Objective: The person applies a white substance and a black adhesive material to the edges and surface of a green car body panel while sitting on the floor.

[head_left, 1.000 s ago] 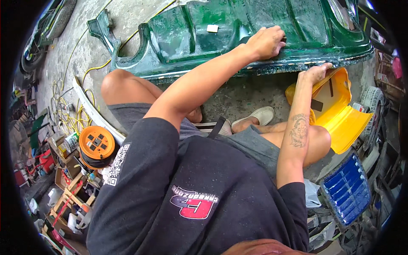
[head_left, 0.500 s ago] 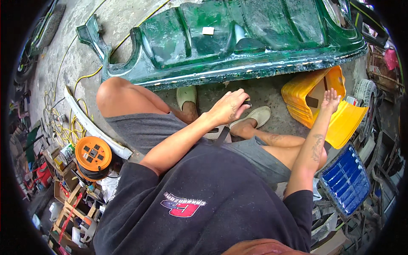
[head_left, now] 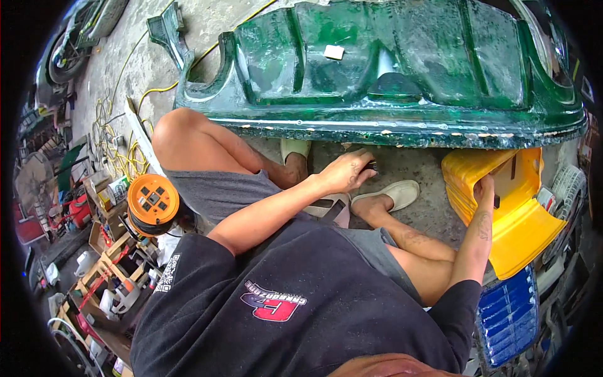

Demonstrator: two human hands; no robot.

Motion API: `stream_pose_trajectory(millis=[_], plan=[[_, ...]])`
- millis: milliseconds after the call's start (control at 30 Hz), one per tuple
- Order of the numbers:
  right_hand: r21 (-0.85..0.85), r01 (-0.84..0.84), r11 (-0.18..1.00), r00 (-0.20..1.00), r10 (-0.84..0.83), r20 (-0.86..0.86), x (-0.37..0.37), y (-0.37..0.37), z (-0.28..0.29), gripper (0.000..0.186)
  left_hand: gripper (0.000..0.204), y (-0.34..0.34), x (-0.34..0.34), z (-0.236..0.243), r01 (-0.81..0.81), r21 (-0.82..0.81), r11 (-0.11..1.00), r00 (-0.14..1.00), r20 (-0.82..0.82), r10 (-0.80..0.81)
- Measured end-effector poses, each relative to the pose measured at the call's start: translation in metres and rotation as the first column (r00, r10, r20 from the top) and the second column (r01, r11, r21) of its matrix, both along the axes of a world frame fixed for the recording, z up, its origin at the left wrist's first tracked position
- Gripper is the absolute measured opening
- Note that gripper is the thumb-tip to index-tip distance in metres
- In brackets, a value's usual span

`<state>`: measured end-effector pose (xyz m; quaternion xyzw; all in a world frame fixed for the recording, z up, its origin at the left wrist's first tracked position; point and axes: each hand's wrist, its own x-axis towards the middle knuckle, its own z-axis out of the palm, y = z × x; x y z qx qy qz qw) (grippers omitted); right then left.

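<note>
L hand (head_left: 347,172) curled on dark obj. (head_left: 373,166) nr panel (head_left: 405,66) edge, prob. to stay handy; R hand (head_left: 484,190) at tub (head_left: 516,223) mouth, can't tell grip.

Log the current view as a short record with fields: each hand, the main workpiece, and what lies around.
Left hand: curled around a small dark object, mostly hidden
Right hand: at the opening of a cut yellow container; grip unclear
Workpiece: large green panel, beyond the hands
On panel: small white piece
Left side: orange cable reel
Right side: blue ribbed panel
</note>
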<state>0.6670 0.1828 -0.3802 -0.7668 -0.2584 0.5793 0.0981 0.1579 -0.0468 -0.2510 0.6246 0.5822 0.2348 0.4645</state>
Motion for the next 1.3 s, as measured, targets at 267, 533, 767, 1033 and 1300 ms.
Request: stream_pose_trajectory(millis=[267, 533, 767, 1033, 1300], plan=[[0.343, 0.480, 0.807, 0.660, -0.074, -0.748, -0.035, -0.008, 0.109, 0.019, 0.060, 0.069, 0.057, -0.032, -0.090, -0.243, 0.966, 0.916, 0.361, 0.176], [0.171, -0.076, 0.982, 0.831, 0.157, -0.534, -0.223, -0.072, 0.207, 0.047, 0.028, 0.108, 0.131, -0.061, -0.186, -0.609, 0.771, 0.397, 0.671, 0.626], [0.478, -0.054, 0.877, 0.962, 0.173, -0.209, -0.275, -0.134, 0.180, 0.041, 0.020, 0.090, 0.096, -0.050, 0.072, -0.773, 0.631, 0.212, 0.630, 0.748], [0.523, -0.115, 0.845, 0.896, 0.316, -0.312, -0.310, -0.166, 0.200, 0.043, 0.032, 0.042, 0.023, 0.027, 0.154, -0.595, 0.789, 0.359, 0.777, 0.517], [0.598, -0.027, 0.801, 0.916, 0.260, -0.306, -0.350, -0.206, 0.238, 0.028, 0.040, 0.010, -0.029, 0.093, -0.010, -0.511, 0.859, 0.756, 0.558, 0.341]])
